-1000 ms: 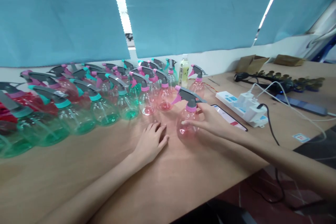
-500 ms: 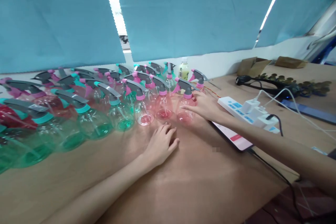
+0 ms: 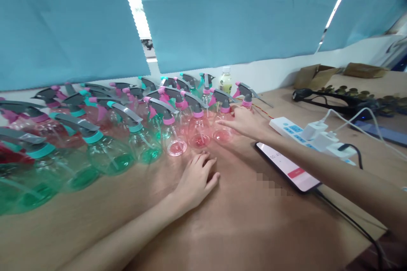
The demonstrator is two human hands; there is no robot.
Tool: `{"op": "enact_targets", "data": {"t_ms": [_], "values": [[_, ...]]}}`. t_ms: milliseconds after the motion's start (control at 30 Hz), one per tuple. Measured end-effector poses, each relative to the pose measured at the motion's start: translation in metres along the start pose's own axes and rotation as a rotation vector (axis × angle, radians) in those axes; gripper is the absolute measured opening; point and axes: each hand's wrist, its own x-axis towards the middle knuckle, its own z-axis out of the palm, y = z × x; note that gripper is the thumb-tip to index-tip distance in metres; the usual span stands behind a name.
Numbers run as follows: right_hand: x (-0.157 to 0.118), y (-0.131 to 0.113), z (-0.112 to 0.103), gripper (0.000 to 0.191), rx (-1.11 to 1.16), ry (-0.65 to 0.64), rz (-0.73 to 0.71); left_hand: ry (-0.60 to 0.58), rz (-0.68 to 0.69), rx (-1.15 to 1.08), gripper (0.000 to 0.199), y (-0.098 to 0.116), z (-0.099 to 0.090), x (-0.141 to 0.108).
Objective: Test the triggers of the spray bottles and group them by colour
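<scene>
My right hand (image 3: 240, 120) has its thumb and fingers round the body of a pink-tinted spray bottle (image 3: 222, 129), which stands upright with a pink collar and grey trigger head. Part of that bottle is hidden by the hand. Just left of it stands another pink spray bottle (image 3: 199, 131), then a clear one (image 3: 174, 142) with a pink collar. My left hand (image 3: 197, 180) rests on the table in front of these bottles, fingers apart and loosely bent, holding nothing. Further left is a green spray bottle (image 3: 146, 146) with a turquoise collar.
Rows of several more green and pink spray bottles (image 3: 110, 152) fill the left side. A phone (image 3: 286, 165) lies under my right forearm, beside a white power strip (image 3: 286, 129) with plugs and cables. Behind are a drink bottle (image 3: 226, 80), cardboard (image 3: 314, 77) and dark glasses (image 3: 324, 99).
My right hand has moved the pink spray bottle back and slightly left, nearer the pink one beside it. My left hand stays on the table. The view has shifted slightly.
</scene>
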Motion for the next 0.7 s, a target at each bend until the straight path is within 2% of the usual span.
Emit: {"op": "enact_targets", "data": {"t_ms": [200, 300, 400, 467, 533, 633, 700], "values": [[0.0, -0.004, -0.002, 0.051, 0.001, -0.058, 0.015, -0.006, 0.0, 0.011, 0.035, 0.0, 0.0, 0.001], [-0.004, 0.004, -0.009, 0.058, 0.035, -0.033, 0.02, -0.016, 0.0, 0.017, 0.035, -0.001, 0.0, 0.001], [-0.012, 0.021, -0.021, 0.045, 0.109, 0.026, 0.014, -0.013, 0.015, 0.025, 0.035, -0.001, -0.001, 0.001], [-0.018, 0.036, -0.028, 0.035, 0.119, 0.048, 0.075, -0.011, 0.025, 0.036, 0.035, -0.002, 0.0, 0.002], [-0.023, 0.052, -0.032, 0.034, 0.083, 0.067, 0.162, -0.013, 0.032, 0.051, 0.036, -0.002, 0.001, 0.004], [-0.022, 0.074, -0.028, 0.039, 0.067, 0.056, 0.289, -0.01, 0.055, 0.059, 0.035, 0.0, 0.004, 0.01], [-0.016, 0.084, -0.02, 0.058, 0.131, 0.056, 0.342, -0.002, 0.074, 0.043, 0.034, 0.003, 0.007, 0.015]]}}
